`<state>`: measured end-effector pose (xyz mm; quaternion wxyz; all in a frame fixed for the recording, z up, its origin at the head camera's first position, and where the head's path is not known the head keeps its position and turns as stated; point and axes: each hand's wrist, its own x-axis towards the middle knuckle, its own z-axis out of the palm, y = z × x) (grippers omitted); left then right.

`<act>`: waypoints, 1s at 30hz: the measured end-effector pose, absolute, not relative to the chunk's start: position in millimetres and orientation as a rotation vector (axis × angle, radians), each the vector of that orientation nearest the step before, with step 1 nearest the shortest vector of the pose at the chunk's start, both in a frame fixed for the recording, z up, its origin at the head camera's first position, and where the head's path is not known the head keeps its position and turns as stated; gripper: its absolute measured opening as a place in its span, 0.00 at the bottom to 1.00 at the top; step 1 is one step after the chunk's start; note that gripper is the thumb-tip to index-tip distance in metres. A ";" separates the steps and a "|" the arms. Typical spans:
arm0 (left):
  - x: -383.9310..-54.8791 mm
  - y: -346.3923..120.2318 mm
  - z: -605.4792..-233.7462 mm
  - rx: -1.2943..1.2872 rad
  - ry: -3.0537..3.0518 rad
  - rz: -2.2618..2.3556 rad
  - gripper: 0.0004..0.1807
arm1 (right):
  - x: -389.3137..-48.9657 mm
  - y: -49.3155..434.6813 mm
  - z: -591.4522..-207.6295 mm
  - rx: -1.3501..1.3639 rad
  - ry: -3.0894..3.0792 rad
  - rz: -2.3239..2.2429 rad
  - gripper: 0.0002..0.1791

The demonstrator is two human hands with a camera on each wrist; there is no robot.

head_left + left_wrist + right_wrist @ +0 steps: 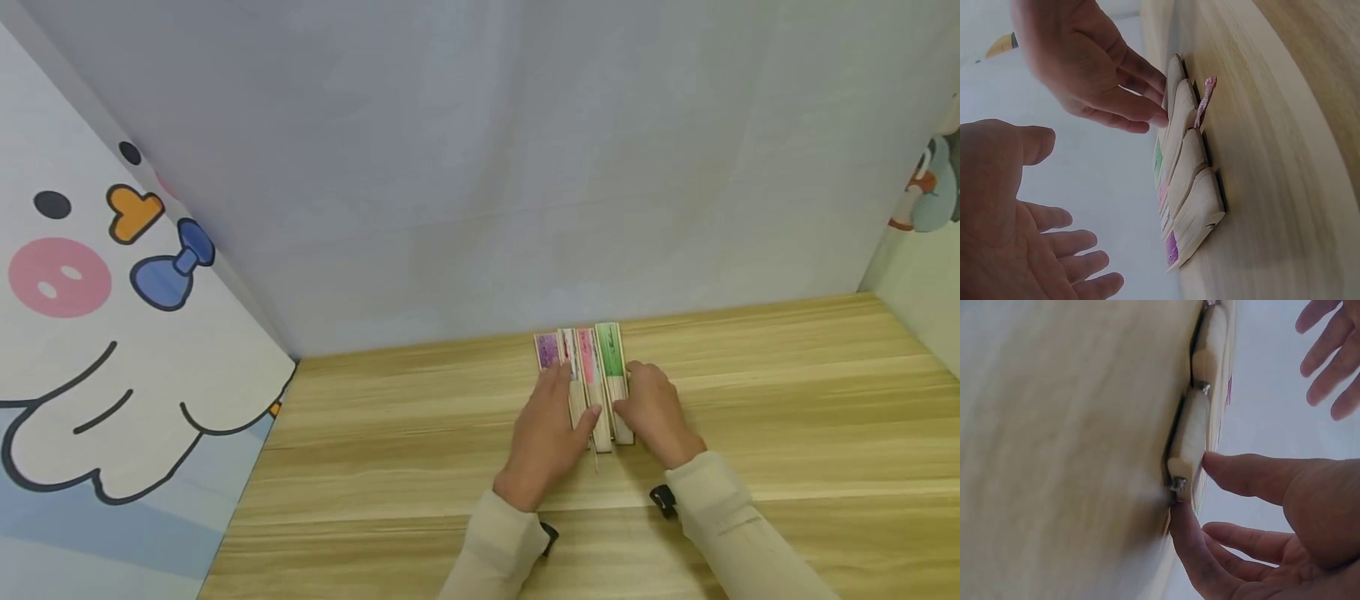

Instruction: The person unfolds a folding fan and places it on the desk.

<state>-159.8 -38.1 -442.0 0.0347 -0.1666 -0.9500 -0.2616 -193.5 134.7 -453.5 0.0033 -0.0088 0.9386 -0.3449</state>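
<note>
Four closed folding fans with pale wooden sticks lie side by side on the wood-grain table (360,450). Their cloth ends are purple (547,348), white with red marks (567,343), pink (587,354) and green (611,350). At the right end of the row, my right hand (660,412) pinches the green fan between thumb and index finger, near its metal rivet (1178,484). My left hand (542,433) hovers over the purple and white fans, fingers spread and holding nothing. A pink cord loop (1205,100) sticks out from the fans' near ends.
A pale cloth backdrop (480,167) hangs behind the table's far edge. To the left stands a panel with a cartoon bird (150,350); another printed panel (926,267) is at the right. Dark straps hang at both wrists.
</note>
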 end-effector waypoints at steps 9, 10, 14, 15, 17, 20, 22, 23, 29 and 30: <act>-157.9 -37.3 -440.3 -0.523 -2.904 -0.816 0.39 | -197.5 131.7 -453.1 0.026 2.962 -1.100 0.21; -157.7 -37.2 -440.0 -0.521 -2.905 -0.820 0.39 | -198.0 131.8 -453.3 0.030 2.967 -1.098 0.18; -156.7 -36.9 -439.5 -0.523 -2.898 -0.836 0.39 | -198.5 132.8 -454.7 0.074 2.936 -1.124 0.15; -156.7 -36.8 -439.5 -0.524 -2.898 -0.833 0.39 | -198.7 133.0 -455.0 0.085 2.927 -1.131 0.15; -156.6 -36.0 -439.6 -0.526 -2.898 -0.819 0.39 | -198.1 134.2 -455.5 0.116 2.900 -1.142 0.15; -156.8 -35.1 -440.0 -0.528 -2.895 -0.792 0.38 | -197.4 136.0 -455.5 0.141 2.871 -1.144 0.15; -156.9 -34.5 -439.8 -0.531 -2.892 -0.781 0.38 | -197.1 136.9 -455.3 0.151 2.856 -1.131 0.15; -156.8 -34.4 -439.6 -0.533 -2.889 -0.781 0.38 | -196.9 137.3 -454.8 0.152 2.855 -1.120 0.15; -155.5 -32.9 -437.6 -0.527 -2.891 -0.791 0.38 | -197.0 139.0 -452.4 0.122 2.890 -1.020 0.12; -155.5 -32.6 -437.3 -0.525 -2.894 -0.791 0.38 | -197.1 139.1 -452.2 0.118 2.893 -1.003 0.11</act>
